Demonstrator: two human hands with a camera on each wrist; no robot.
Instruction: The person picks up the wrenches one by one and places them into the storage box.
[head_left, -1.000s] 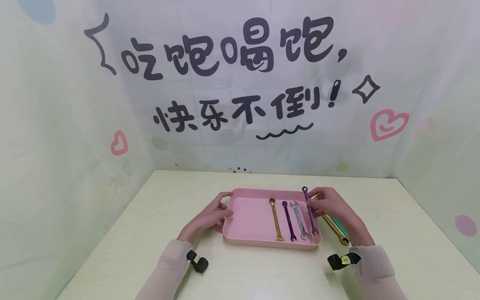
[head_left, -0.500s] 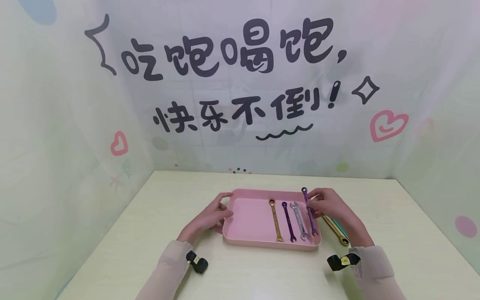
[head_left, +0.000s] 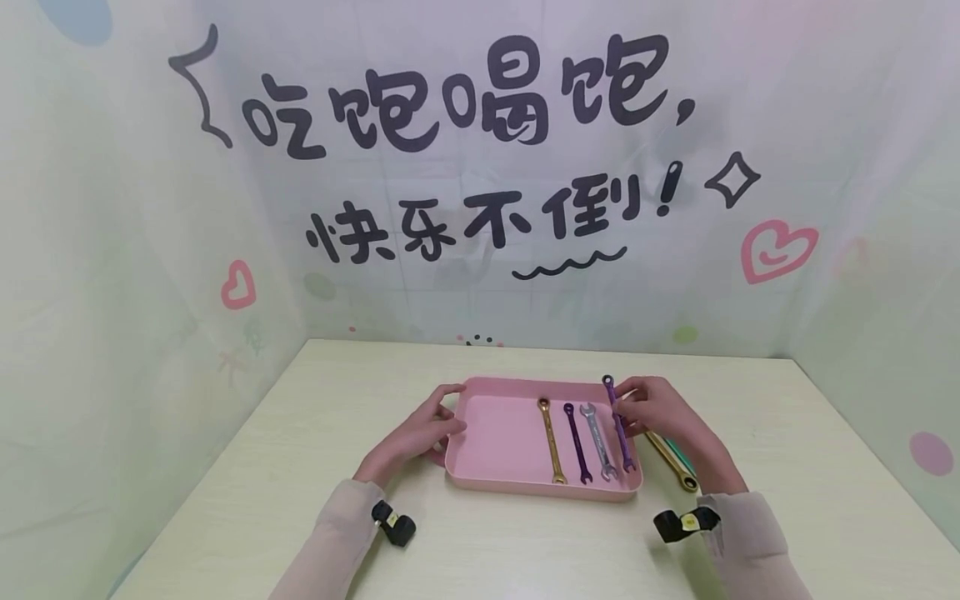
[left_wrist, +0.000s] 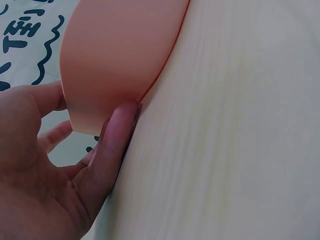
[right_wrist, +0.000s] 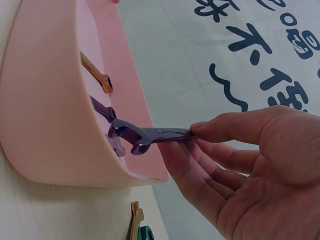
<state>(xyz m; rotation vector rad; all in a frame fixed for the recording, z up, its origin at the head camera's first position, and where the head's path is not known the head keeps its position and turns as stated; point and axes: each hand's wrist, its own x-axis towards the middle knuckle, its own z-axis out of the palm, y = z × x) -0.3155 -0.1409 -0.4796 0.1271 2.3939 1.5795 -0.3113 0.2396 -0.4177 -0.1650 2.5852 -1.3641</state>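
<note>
Right hand [head_left: 660, 408] pinches purple wrench [head_left: 619, 421], lengthwise over tray's [head_left: 495, 433] right edge; left hand [head_left: 420, 429] fingers spread, touching tray's left end.

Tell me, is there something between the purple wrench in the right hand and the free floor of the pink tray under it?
Nothing visible is. The right hand pinches the purple wrench over the right edge of the pink tray. The silver wrench lies just to its left, apart from it.
</note>
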